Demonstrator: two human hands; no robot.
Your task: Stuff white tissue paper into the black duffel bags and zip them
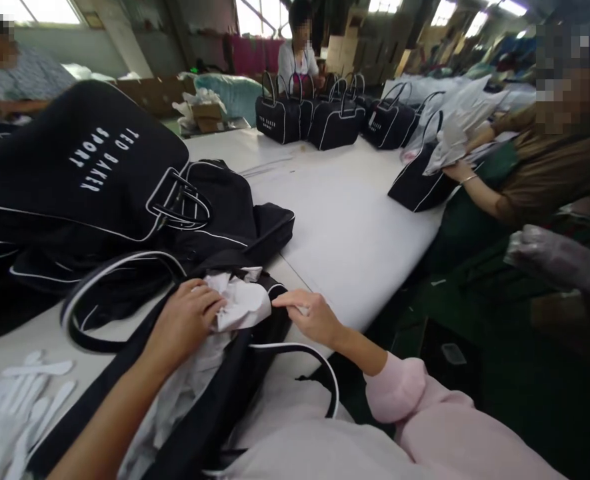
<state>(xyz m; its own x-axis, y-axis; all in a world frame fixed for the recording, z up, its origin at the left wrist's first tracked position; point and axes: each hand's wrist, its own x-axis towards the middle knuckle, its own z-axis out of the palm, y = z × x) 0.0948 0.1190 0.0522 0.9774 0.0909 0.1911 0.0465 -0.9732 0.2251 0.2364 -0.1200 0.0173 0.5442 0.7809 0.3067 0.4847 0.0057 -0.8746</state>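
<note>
An opened black bag [202, 393] with white piping lies on the table in front of me, crumpled white paper [242, 303] filling its mouth. My left hand [187, 320] reaches into the opening, its fingers closed over the paper. At the bag's far end is my right hand [315, 317], fingers closed and the index finger stretched toward the bag's rim. Something small and whitish shows between those fingers, too little to name. One looped handle [119, 267] stands up left of the bag; the other handle [319, 360] hangs on the near side.
Black bags with white lettering [107, 160] are piled on the left. White strips [29, 400] lie at the lower left. Several finished-looking bags [337, 123] stand at the far end of the white table [355, 213]. A co-worker [519, 160] handles paper and a bag at right; two other people are beyond.
</note>
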